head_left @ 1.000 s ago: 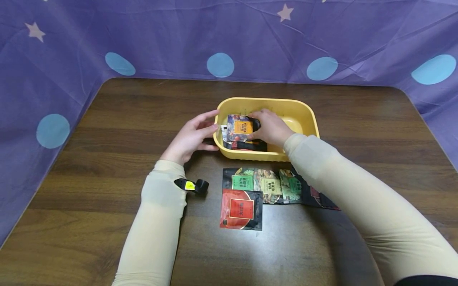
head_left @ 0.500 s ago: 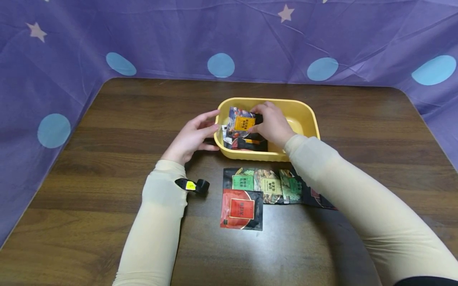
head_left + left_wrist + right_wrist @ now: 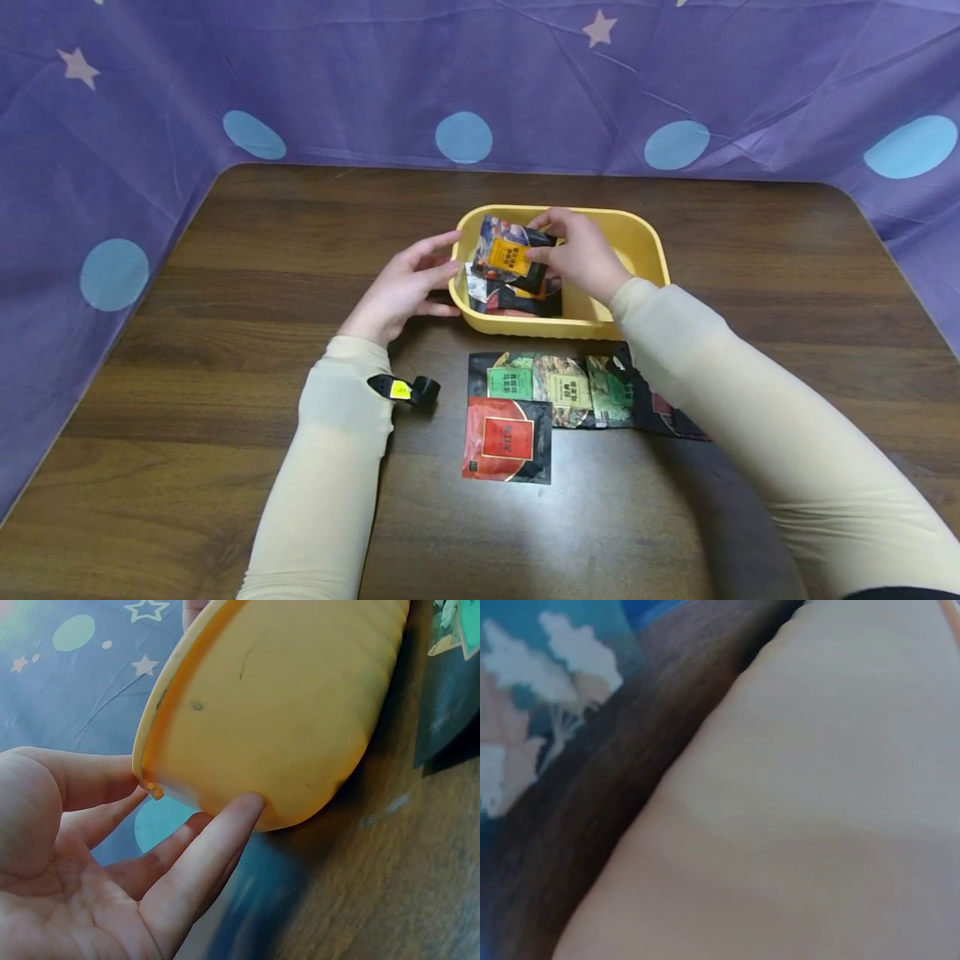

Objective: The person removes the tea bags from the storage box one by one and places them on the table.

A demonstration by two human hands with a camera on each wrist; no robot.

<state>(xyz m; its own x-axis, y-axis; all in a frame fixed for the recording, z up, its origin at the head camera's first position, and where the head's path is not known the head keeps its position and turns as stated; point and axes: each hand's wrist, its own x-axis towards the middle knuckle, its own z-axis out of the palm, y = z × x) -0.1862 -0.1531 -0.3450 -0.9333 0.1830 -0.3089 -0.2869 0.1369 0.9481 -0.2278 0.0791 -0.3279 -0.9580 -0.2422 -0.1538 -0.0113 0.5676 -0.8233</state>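
Note:
A yellow plastic bin (image 3: 645, 242) stands on the table. My left hand (image 3: 401, 287) holds its left end, the thumb at the rim and other fingers against the outer wall, as the left wrist view also shows. My right hand (image 3: 581, 250) pinches a tea sachet (image 3: 508, 256) with an orange label by its right side, tilted above the other sachets (image 3: 525, 302) in the bin's left part. In front of the bin lies a row of dark sachets with a green-labelled sachet (image 3: 511, 382) at its left. A red sachet (image 3: 506, 439) overlaps the row.
The brown wooden table (image 3: 315, 233) reaches back to a purple cloth (image 3: 360, 75) with stars and blue dots. My right forearm (image 3: 757, 417) crosses over the right end of the sachet row and covers part of it.
My right hand has lifted the orange-labelled sachet, which turned clockwise and tilted, uncovering more of the sachets beneath. My left hand stays at the bin.

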